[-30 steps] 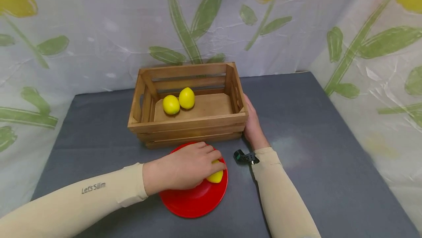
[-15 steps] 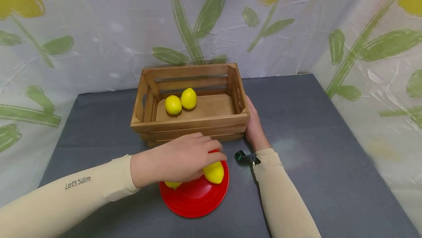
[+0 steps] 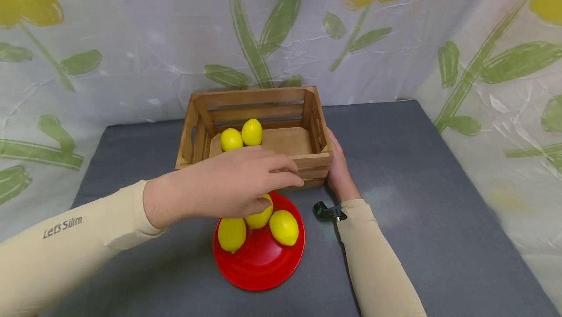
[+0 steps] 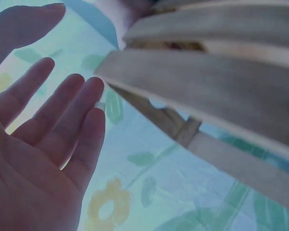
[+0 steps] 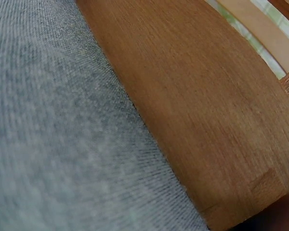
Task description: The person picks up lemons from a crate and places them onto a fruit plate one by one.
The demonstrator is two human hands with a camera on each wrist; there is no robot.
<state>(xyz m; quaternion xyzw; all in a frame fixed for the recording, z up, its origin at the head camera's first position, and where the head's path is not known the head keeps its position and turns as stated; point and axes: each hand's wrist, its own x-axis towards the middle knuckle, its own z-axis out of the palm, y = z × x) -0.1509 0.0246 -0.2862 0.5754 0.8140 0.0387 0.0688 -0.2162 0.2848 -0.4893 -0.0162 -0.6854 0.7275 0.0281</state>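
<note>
My left hand (image 3: 228,180) hangs over the back of a red plate (image 3: 259,270), overlapping the crate's front in the head view. Its fingers are spread and loosely bent with nothing between them, as the left wrist view also shows. Below it, three yellow lemons (image 3: 284,227) lie on the plate, one partly covered by the hand. A slatted wooden crate (image 3: 254,96) stands behind the plate, with two lemons (image 3: 252,132) at the left of its floor. Against the crate's right outer side rests my right hand (image 3: 339,168), its fingers stretched along the wall and partly hidden.
Dark grey cloth covers the table (image 3: 395,170). Behind it and to the right hangs a pale curtain (image 3: 167,29) with yellow flowers and green leaves. A black strap (image 3: 327,210) sits at my right wrist.
My left hand has let go of a lemon on the plate, then risen and moved back toward the crate, uncovering the plate's lemons. The right hand stays at the crate's side.
</note>
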